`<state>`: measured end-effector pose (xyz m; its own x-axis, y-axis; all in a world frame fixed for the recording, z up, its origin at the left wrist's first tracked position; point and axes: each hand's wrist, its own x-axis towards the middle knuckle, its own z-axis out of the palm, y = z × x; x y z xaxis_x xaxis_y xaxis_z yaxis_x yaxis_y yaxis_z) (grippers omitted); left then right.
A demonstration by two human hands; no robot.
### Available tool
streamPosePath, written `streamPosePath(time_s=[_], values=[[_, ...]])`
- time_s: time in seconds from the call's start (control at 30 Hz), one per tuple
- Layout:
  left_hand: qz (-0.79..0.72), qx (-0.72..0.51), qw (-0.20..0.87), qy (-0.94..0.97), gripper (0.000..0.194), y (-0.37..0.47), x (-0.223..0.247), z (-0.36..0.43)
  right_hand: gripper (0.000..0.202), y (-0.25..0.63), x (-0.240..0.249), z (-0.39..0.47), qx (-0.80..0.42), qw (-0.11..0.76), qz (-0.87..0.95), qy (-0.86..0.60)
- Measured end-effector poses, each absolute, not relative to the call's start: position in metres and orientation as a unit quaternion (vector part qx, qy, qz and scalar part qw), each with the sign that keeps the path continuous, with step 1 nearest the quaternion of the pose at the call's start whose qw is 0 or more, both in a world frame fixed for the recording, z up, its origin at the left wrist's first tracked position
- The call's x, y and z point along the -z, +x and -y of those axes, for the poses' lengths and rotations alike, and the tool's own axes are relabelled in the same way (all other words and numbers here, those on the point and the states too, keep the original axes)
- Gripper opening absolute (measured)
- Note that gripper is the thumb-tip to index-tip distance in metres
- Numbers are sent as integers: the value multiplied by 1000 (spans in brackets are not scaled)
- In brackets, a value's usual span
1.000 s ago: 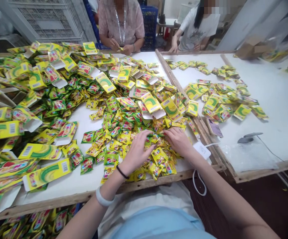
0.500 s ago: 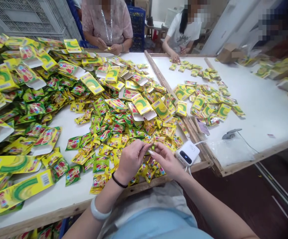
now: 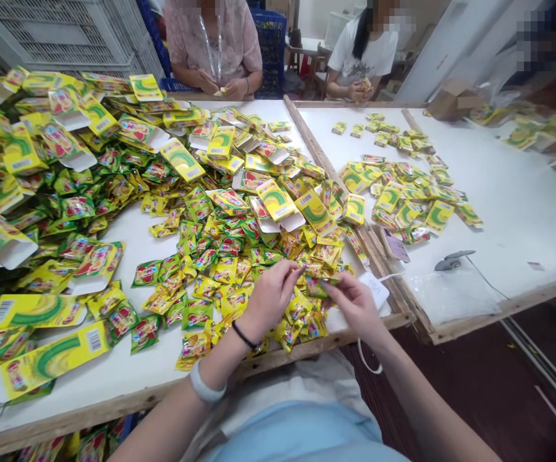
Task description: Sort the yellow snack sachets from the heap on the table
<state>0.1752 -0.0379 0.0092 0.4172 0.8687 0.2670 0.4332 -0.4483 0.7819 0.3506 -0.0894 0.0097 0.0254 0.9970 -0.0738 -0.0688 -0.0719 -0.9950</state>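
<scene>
Currently, I log right hand (image 3: 357, 305) pinching a green packet (image 3: 316, 287) between thumb and fingers over the sachet pile (image 3: 227, 269); left hand (image 3: 269, 298) nearby, fingertips pressed together, whether on anything I cannot tell.

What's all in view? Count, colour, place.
packets: many, yellow/green, table centre, left
boxes: many, mostly yellow, left, centre, right
table: one, white, wood-edged
device: one, white, by right forearm
flat item: one, purple, by divider
disc-like object: one, grey, right
bag: one, clear, right
crates: several, grey/blue, back
carton: one, brown, back right
co-workers: two, pink/white tops, across
left hand: one, bare, over packets, contents unclear
right hand: one, bare, holding green packet
</scene>
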Motion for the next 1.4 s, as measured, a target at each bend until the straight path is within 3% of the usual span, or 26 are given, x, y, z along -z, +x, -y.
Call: streamPosePath(time_s=[0.2,0.33,0.43,0.5,0.63,0.73,0.9,1.0,1.13,1.23,1.33,1.4], values=[[-471,-168,70,863,37,222,4,12,17,394,-8,89,-442,574,405,-558],[-479,-164,76,859,23,227,8,12,17,395,-2,93,-443,595,383,-551],[-470,-177,92,860,24,211,4,13,16,388,-1,92,-483,590,365,-534],[-469,-236,148,838,23,198,1,17,15,379,-3,88,-517,584,352,-518],[-452,-406,432,667,26,183,-7,33,17,352,-7,79,-524,580,375,-498],[-430,-434,569,550,33,180,-14,46,15,333,-8,76,-523,562,411,-492],[-412,-473,649,431,39,182,-17,53,22,314,-10,78,-482,595,402,-502],[-417,-491,638,421,34,184,-8,56,39,311,-12,79,-541,585,368,-479],[-457,-466,536,535,27,179,1,56,36,317,-11,74,-618,501,398,-456],[-462,-448,389,659,23,164,-6,39,29,327,-8,69,-594,508,401,-478],[-477,-422,207,743,29,149,-21,2,25,334,-6,67,-577,515,391,-498],[-478,-376,110,786,45,149,-29,-28,24,334,-5,69,-576,514,395,-498]])
